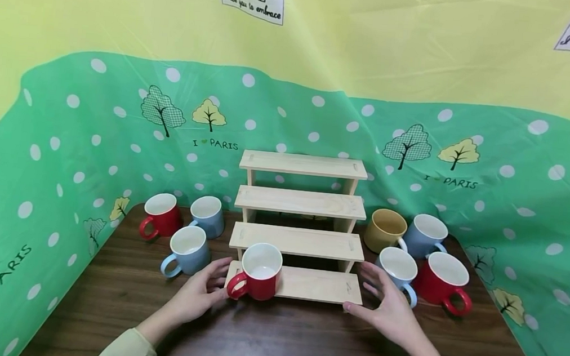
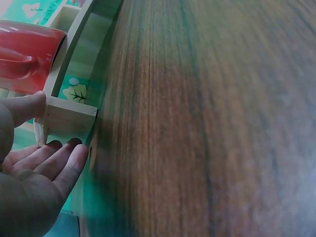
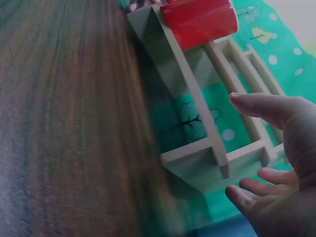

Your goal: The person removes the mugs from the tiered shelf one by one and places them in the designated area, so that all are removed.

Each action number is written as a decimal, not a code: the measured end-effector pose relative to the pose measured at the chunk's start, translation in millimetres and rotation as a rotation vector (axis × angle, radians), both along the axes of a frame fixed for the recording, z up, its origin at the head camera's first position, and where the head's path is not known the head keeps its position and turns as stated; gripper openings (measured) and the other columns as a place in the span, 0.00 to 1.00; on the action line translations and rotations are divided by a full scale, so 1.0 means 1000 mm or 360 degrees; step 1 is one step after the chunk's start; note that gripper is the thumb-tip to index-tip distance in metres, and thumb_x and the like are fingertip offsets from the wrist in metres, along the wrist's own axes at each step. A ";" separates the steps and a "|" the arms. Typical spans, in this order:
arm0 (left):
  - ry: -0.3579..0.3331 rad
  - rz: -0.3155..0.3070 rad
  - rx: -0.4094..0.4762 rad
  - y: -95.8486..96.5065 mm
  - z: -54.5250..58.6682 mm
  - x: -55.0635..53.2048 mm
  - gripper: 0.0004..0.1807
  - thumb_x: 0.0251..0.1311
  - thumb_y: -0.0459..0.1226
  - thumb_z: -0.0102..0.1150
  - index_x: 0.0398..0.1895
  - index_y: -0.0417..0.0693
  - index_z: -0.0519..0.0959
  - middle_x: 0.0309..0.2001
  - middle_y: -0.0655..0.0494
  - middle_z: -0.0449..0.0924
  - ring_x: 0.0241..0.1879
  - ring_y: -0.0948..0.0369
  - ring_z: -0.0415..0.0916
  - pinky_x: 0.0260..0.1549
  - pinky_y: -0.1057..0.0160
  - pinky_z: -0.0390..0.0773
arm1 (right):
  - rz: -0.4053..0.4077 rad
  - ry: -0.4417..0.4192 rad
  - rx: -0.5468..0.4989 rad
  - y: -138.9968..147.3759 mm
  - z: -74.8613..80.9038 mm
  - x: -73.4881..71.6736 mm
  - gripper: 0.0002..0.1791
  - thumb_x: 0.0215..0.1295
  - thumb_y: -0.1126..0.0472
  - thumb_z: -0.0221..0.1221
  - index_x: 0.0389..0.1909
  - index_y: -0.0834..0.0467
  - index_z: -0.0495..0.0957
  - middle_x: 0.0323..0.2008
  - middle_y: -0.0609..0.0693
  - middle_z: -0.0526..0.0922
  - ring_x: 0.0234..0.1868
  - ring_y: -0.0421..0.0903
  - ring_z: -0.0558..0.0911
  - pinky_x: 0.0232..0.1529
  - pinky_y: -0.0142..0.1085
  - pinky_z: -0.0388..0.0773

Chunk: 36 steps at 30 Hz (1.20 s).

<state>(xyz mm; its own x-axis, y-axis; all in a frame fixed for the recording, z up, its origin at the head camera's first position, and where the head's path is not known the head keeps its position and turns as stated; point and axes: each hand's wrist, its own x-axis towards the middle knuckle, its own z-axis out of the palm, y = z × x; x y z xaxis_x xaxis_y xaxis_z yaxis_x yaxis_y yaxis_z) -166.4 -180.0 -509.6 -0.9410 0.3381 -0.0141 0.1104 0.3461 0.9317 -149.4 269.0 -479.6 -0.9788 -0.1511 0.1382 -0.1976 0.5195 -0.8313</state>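
Observation:
A pale wooden stepped shelf [image 1: 308, 202] stands on the table, and a red mug [image 1: 262, 278] with a white inside sits at the left of its lowest step. Close to that step's left end is my left hand [image 1: 202, 287], thumb tip right at the board's end by the mug and fingers loosely bent beside the side panel [image 2: 71, 121]. My right hand [image 1: 389, 309] is spread at the right end of the same step. In the right wrist view its thumb [image 3: 261, 106] and fingers are apart, with nothing between them.
Left of the shelf stand another red mug [image 1: 163, 218] and two light blue mugs [image 1: 192, 252]. To the right are a yellow mug [image 1: 384, 235], two blue mugs [image 1: 424, 238] and a larger red mug [image 1: 441, 282]. Behind the dark wooden table [image 1: 271, 341] hangs a green and yellow cloth [image 1: 321, 113].

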 end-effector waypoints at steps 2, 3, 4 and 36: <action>-0.0001 0.0012 -0.0006 0.000 0.000 0.000 0.39 0.72 0.36 0.71 0.82 0.42 0.65 0.75 0.35 0.74 0.65 0.42 0.82 0.62 0.46 0.84 | 0.0000 -0.0009 -0.0040 0.000 -0.006 -0.002 0.56 0.55 0.56 0.85 0.79 0.67 0.63 0.74 0.69 0.74 0.72 0.67 0.78 0.68 0.43 0.80; -0.0003 0.0017 -0.0006 0.000 0.000 0.000 0.39 0.72 0.35 0.71 0.82 0.42 0.65 0.75 0.35 0.74 0.65 0.42 0.82 0.62 0.46 0.84 | 0.0004 -0.0012 -0.0075 0.000 -0.009 -0.003 0.56 0.55 0.58 0.85 0.79 0.67 0.63 0.74 0.69 0.74 0.72 0.68 0.77 0.67 0.38 0.80; -0.0005 0.0020 -0.0007 0.000 -0.001 -0.001 0.39 0.72 0.35 0.71 0.82 0.42 0.65 0.75 0.34 0.74 0.65 0.42 0.82 0.61 0.46 0.84 | 0.0008 -0.0010 -0.0110 0.000 -0.012 -0.004 0.56 0.55 0.59 0.85 0.79 0.68 0.63 0.74 0.69 0.74 0.72 0.68 0.77 0.67 0.33 0.79; -0.0011 -0.0022 0.0027 -0.004 0.000 -0.006 0.38 0.71 0.34 0.71 0.80 0.36 0.66 0.71 0.32 0.77 0.60 0.44 0.84 0.57 0.60 0.86 | 0.0063 -0.0239 -0.0543 0.009 -0.056 -0.014 0.46 0.61 0.66 0.80 0.78 0.63 0.69 0.71 0.64 0.78 0.65 0.35 0.79 0.61 0.26 0.78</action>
